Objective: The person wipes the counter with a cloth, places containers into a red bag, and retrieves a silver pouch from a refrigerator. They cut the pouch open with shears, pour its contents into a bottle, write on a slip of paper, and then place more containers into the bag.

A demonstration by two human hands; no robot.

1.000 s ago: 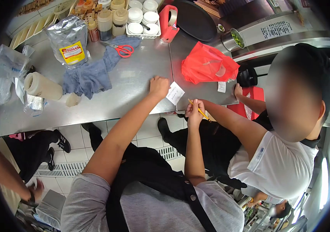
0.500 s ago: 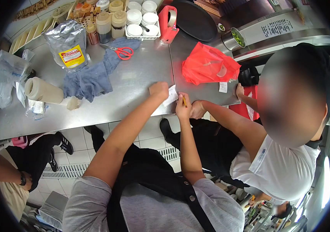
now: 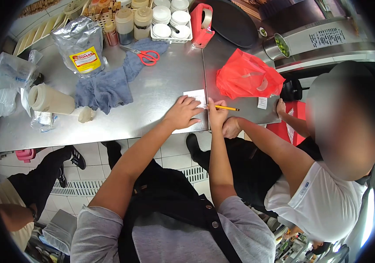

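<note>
A small white slip of paper [image 3: 195, 94] lies on the steel counter [image 3: 161, 83] near its front edge. My left hand [image 3: 182, 113] rests flat on the paper's lower left part, fingers spread. Just to the right, my right hand [image 3: 217, 114] grips a yellow pencil [image 3: 227, 108], whose dark end points right. The pencil's tip is at the paper's right edge, partly hidden by my fingers. Close beside my right hand is a co-worker's hand [image 3: 231, 127] at the counter edge.
A red plastic bag [image 3: 249, 74] and a printed slip [image 3: 262, 103] lie to the right. Scissors [image 3: 145, 55] lie on a blue cloth [image 3: 104, 90]. A silver pouch [image 3: 80, 48], a squeeze bottle [image 3: 51, 99] and a red tape dispenser [image 3: 202, 26] stand behind. A co-worker [image 3: 319, 193] stands close on my right.
My left hand has opened from a closed shape and now lies flat on the paper. The pencil has tilted, its end now pointing right. The camera view has shifted slightly.
</note>
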